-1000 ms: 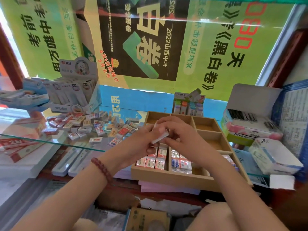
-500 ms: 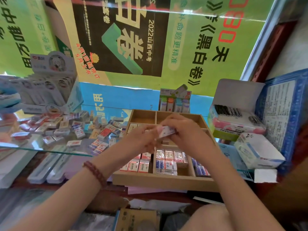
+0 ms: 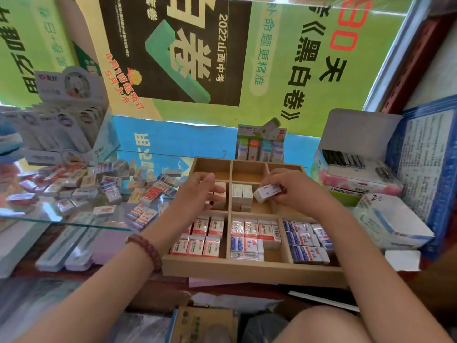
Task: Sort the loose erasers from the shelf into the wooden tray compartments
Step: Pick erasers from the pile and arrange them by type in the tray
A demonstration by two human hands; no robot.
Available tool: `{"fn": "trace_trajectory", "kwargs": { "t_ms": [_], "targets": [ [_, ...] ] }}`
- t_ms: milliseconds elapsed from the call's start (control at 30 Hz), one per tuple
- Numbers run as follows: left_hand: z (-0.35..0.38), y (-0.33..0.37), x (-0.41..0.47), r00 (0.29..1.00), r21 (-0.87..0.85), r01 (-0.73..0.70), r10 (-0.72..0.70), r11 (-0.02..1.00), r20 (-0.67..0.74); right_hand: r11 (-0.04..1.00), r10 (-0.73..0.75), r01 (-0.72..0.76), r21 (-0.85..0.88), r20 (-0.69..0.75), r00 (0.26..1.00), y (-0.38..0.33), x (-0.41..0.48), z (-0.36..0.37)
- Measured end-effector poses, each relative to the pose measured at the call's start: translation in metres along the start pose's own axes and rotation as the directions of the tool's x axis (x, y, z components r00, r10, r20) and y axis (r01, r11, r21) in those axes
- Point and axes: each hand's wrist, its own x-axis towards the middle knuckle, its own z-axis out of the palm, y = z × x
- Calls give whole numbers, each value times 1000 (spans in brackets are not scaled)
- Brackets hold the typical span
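White eraser pinched by right hand — over wooden tray.

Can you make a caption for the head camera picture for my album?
Right hand holds an eraser over the wooden tray; loose erasers wait on the glass shelf.

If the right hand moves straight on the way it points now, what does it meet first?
Most likely the pale erasers standing in the middle compartment of the wooden tray. The right hand points left, and its eraser ends just beside them; height above them is unclear.
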Motion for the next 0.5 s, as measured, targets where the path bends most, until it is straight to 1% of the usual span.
{"fn": "trace_trajectory", "kwargs": {
  "t_ms": [67,133,233,300,367,433,500],
  "targets": [
    [-2,-4,-1,999,65,-44,43,997,6,1000,9,-10,-22,-22,1000,-1,1,3],
    [-4,-8,-1,992,181,-123,120,976,28,998,62,-62,5,-82,995,-2,0,4],
    [-4,-12,1,980,315,-197,180,929,81,971,238,-232,57,-152,959,-8,-2,7],
    [0,-13,1,977,373,-212,189,903,96,939,343,-338,55,-127,931,-16,1,12],
    [3,-13,0,973,429,-230,202,874,110,907,421,-421,22,-54,905,-26,4,14],
    [6,-13,-2,968,449,-250,214,858,130,883,470,-469,-14,6,883,-33,7,13],
    [8,-14,-2,963,456,-270,225,848,151,868,494,-493,-57,3,870,-38,7,9]
  ]
}}
